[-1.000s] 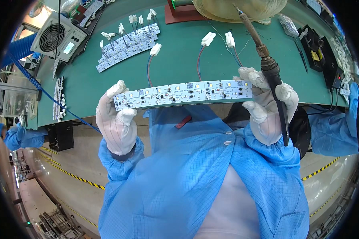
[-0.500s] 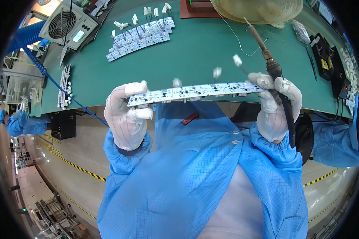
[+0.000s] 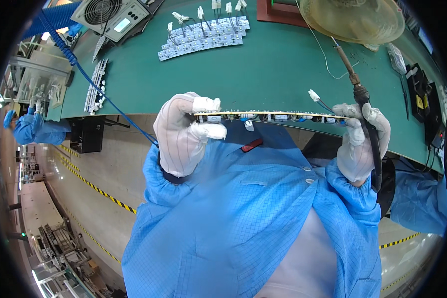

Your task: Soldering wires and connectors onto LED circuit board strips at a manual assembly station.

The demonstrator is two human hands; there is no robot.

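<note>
- The left hand, white-gloved, is clamped on one end of the circuit board, fingers above it and thumb below.
- The right hand, gloved too, pinches the opposite end between fingers and thumb.
- The board spans the gap between both grips, nearly level and turned edge-on, parts jutting from its underside.
- A soldering iron also sits in the right hand, its tip pointing away from the body and its handle crossing the palm.
- One white connector stands on wires just beyond the right fingertips; another white plug hangs under the board, between the hands.
- Past the left grip, wired light boards lie overlapped on the green tabletop.
</note>
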